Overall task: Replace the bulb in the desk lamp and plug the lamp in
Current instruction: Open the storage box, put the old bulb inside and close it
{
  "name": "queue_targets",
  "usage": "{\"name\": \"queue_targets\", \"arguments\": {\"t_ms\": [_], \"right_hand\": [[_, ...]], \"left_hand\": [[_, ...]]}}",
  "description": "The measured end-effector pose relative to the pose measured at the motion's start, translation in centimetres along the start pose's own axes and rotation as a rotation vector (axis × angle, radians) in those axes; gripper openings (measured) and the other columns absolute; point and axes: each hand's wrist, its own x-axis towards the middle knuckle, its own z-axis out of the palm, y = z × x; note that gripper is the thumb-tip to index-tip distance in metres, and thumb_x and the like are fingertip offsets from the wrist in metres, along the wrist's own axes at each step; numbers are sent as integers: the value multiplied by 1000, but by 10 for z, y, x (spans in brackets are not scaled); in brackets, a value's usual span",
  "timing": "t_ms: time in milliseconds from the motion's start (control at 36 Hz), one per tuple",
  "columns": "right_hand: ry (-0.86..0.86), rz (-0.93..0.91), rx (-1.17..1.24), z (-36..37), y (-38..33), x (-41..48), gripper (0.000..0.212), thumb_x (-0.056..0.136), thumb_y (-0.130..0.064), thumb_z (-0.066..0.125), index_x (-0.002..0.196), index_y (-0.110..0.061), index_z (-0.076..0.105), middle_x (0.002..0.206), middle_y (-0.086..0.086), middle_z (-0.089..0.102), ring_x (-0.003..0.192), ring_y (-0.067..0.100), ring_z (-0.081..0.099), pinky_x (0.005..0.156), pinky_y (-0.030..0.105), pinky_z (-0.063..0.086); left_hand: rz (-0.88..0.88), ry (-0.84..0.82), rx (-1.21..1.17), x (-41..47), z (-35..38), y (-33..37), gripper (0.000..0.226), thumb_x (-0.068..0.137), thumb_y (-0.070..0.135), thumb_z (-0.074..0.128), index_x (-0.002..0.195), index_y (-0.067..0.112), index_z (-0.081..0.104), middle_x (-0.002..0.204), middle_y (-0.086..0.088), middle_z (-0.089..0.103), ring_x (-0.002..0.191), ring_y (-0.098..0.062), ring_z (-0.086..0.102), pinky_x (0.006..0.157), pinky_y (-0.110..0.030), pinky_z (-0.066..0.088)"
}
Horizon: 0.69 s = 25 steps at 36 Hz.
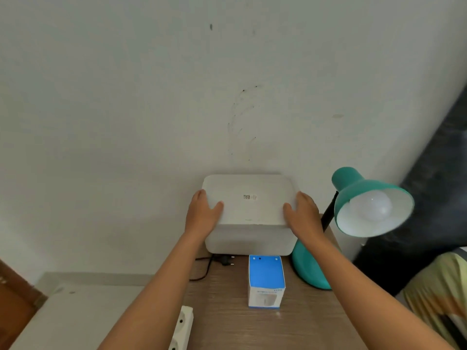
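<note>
A teal desk lamp [353,195] stands at the table's right, its shade tilted toward me with a white bulb [374,205] inside. Its teal base [307,269] rests on the table. The lamp's black plug [226,260] lies unplugged on the table with its dark cord trailing left. A blue and white bulb box [266,281] stands in the middle. My left hand [202,213] and my right hand [302,213] grip the two sides of a white storage box's lid [250,200] against the wall.
A white power strip [182,327] lies at the wooden table's [227,324] left front edge. A low white surface [75,314] sits to the left. A dark upright object [429,185] and striped fabric [439,294] are on the right.
</note>
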Motion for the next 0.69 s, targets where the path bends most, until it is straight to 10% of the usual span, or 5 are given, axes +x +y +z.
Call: {"name": "queue_targets", "arguments": {"t_ms": [694], "right_hand": [[-93,44,-12,3,-2,11,48,94,-26,41,135,-2,37,142,15,39,128,30,40,102,35,35]], "left_hand": [[-4,-54,88,17,2,-4,45,94,34,47,128,5,43,134,-10,44,121,-25,44,89,-27,34]]}}
